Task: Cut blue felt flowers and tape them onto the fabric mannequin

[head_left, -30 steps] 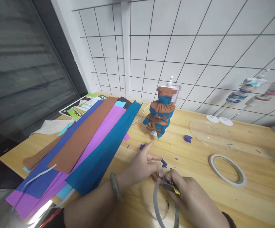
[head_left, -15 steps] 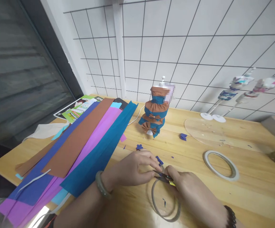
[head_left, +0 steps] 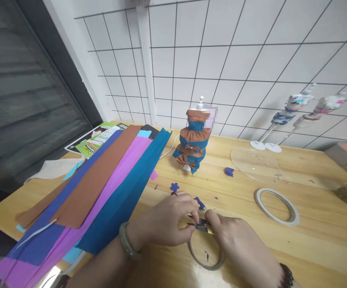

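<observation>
My right hand grips a pair of small dark scissors, their blades pointing left toward my other hand. Thumb and fingertips of my left hand are pinched together at the blades; what they hold is hidden or too small to make out. Under the scissors lies a thin roll of tape, partly covered by my right hand. A small dark-blue paper flower rests just beyond my left hand. Close to the fingertips is a folded dark-blue scrap, and another blue scrap lies farther back.
A miniature dress form in brown and teal paper stands near the tiled wall. Long paper strips cover the left side. A wider tape roll, a clear round sheet and two small figures on stands are at right.
My left fingertips have closed in nearer the scissors, whose blades now show less widely. The camera view has shifted slightly; the objects on the table keep their places.
</observation>
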The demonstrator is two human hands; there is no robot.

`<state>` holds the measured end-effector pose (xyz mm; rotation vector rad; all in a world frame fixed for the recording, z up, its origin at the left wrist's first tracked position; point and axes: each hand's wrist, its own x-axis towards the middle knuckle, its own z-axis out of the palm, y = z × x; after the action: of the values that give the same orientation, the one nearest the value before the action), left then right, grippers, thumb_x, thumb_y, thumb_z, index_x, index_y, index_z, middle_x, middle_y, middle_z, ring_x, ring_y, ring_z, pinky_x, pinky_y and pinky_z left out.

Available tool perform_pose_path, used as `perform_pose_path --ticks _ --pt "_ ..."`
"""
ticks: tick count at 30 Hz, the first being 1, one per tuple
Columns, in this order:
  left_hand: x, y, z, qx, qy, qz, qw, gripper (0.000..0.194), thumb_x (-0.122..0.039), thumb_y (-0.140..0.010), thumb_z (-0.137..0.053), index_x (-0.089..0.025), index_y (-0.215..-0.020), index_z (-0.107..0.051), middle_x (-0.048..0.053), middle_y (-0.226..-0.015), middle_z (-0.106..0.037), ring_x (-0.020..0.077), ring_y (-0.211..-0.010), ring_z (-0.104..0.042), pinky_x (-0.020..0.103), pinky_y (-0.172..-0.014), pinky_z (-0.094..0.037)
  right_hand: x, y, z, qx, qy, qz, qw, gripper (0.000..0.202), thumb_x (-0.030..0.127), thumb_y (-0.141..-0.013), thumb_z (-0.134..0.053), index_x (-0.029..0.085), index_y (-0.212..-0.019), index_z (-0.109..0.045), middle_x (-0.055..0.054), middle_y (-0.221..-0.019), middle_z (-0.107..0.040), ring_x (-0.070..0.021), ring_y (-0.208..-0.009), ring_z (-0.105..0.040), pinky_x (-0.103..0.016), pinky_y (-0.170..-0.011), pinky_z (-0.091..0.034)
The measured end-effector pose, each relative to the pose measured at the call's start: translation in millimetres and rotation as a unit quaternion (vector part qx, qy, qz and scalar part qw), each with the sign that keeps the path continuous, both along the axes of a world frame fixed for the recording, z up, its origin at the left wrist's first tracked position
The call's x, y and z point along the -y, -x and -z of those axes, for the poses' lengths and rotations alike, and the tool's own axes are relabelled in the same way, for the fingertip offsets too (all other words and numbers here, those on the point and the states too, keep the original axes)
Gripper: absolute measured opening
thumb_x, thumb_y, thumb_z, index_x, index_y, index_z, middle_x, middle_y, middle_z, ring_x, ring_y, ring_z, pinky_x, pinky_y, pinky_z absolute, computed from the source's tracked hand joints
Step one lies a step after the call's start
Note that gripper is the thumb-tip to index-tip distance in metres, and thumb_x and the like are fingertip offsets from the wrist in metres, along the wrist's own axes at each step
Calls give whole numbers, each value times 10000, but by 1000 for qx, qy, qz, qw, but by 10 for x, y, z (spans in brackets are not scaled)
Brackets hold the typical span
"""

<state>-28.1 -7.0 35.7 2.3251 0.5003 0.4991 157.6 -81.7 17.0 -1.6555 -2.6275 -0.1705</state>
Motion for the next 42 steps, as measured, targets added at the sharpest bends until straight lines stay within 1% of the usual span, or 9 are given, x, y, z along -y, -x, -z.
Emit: perform_pose_path --ticks 11,18,21,24,29,33,36,39,42 --pt "-30 -20 54 28 25 -32 999 106 -87 -702 -501 -175 -749 -535 42 -851 -584 171 -881 -523 292 -823 -389 -5 31 17 22 2 -8 1000 307 -60 -667 -431 212 -789 -360 14 -572 -597 -150 -412 -563 -266 -405 -236" --pt "-53 -25 9 85 145 -67 983 112 -84 -707 -492 -164 -736 -565 33 -825 -596 148 -834 -541 261 -780 -409 10 63 -4 37 -19 -22 999 302 -58 -654 -480 209 -768 -396 17 -559 -606 -139 -387 -548 -258 -388 -250" --pt "-131 -30 71 118 221 -137 958 66 -132 -722 -509 -154 -736 -570 38 -821 -593 152 -818 -543 263 -752 -413 35 93 -23 20 6 -26 999 304 -57 -648 -512 200 -780 -420 13 -590 -614 -139 -411 -559 -248 -394 -284" --pt "-263 -22 191 182 299 -218 911 50 -183 -718 -542 -144 -733 -568 45 -813 -598 155 -816 -548 269 -756 -415 57 124 -41 -16 33 -28 999 260 -27 -690 -519 200 -784 -436 6 -629 -618 -145 -469 -582 -240 -429 -333" --pt "-424 30 316 261 391 -314 825 144 -257 -682 -612 -124 -735 -593 61 -872 -617 139 -790 -553 268 -757 -407 71 165 -41 -95 61 -28 993 132 255 -789 -580 194 -810 -464 -16 -691 -638 -161 -553 -616 -242 -471 -384" --pt "-398 41 302 288 488 -270 778 189 -253 -671 -647 -105 -783 -614 81 -865 -613 156 -817 -557 277 -741 -405 70 196 -20 -108 53 -41 992 225 395 -783 -576 196 -795 -472 -15 -666 -628 -168 -550 -600 -247 -481 -385" --pt "-345 24 281 294 535 -231 758 165 -217 -669 -656 -96 -774 -618 79 -826 -608 143 -793 -549 262 -724 -399 53 219 13 -96 7 -57 994 221 389 -838 -500 199 -734 -457 -1 -580 -596 -152 -476 -556 -243 -447 -344" --pt "-303 2 283 292 555 -213 749 134 -203 -671 -654 -101 -750 -616 69 -809 -604 127 -769 -545 241 -693 -387 22 225 54 -93 -24 -67 993 241 277 -898 -411 203 -670 -442 9 -537 -564 -132 -444 -521 -236 -450 -335" --pt "-263 -29 289 273 552 -199 762 117 -206 -668 -650 -106 -719 -617 53 -763 -600 119 -742 -543 229 -663 -372 -8 201 72 -151 -24 -33 988 254 247 -913 -368 204 -683 -465 -5 -600 -577 -134 -505 -547 -235 -488 -383"
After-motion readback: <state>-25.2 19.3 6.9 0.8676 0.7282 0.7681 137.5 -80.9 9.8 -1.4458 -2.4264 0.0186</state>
